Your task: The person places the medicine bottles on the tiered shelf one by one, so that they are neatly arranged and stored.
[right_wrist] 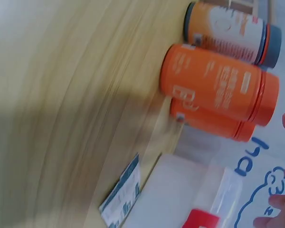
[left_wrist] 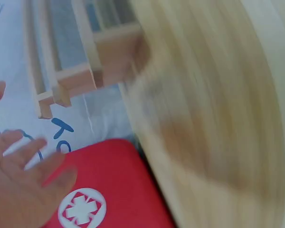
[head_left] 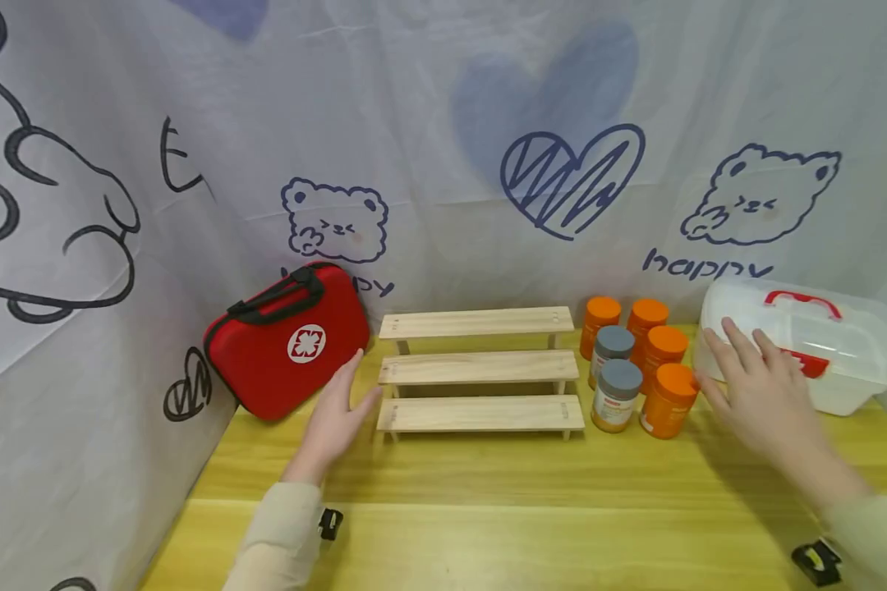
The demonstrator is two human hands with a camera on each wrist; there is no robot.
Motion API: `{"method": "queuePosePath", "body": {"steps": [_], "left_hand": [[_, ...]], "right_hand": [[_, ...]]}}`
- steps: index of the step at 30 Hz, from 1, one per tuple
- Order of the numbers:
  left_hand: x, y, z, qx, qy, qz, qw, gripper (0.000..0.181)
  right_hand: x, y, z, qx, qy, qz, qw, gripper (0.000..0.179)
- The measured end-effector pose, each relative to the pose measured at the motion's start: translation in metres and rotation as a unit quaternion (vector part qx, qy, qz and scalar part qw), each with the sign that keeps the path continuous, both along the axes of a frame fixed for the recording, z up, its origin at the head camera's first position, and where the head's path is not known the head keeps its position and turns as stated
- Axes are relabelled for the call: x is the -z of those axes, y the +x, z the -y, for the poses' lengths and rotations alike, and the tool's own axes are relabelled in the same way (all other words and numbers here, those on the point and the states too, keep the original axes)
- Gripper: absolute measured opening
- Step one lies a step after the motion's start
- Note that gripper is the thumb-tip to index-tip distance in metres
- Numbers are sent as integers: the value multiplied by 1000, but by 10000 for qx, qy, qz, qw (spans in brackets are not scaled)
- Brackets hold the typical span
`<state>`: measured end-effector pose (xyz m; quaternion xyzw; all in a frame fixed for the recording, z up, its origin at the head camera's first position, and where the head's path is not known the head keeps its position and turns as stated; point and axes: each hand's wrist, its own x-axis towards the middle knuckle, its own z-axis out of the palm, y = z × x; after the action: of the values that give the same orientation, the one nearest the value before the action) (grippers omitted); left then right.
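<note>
My left hand hovers with fingers spread between a red first-aid bag and a three-step wooden rack, holding nothing. In the left wrist view its fingers overlap the bag's front beside the white cross emblem. My right hand, fingers apart and holding nothing, is in front of a clear-white plastic case with a red handle. Just left of it stands a cluster of pill bottles: orange ones with orange lids and two with grey lids, such as the front grey-lidded bottle.
A small white-and-green packet leans by the plastic case in the right wrist view. Behind everything hangs a white curtain with bear and heart drawings. The wooden table extends in front of the rack.
</note>
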<state>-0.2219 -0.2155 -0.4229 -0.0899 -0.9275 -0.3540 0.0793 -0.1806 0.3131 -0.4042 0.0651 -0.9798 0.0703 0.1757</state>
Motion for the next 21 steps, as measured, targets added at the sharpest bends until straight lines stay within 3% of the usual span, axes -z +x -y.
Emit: {"method": "queuePosePath", "body": {"steps": [2,5,10,13,16,21], "left_hand": [[2,1,-3,168,797,209,9965,65],[6,1,-6,244,1718,412,9840,62],[14,3,-11,44,2516,586,9660,56],[19,5,-14,-96,3037,674,9503,51],[25,8,-17,-314,3531,789,9317,47],[36,10,-22,-615,4054,859,9080,46]], "right_hand": [[0,2,6,-122,-109,-46,9999,65],[-1,4,16,-369,-280,-184,9988,60],[1,6,37,-874,-608,-511,9930,50],[2,4,50,-1100,-810,-588,9889,45],[3,2,60,-1212,-986,-555,9862,41],[8,0,73,-1181,-1185,-384,9852,39]]}}
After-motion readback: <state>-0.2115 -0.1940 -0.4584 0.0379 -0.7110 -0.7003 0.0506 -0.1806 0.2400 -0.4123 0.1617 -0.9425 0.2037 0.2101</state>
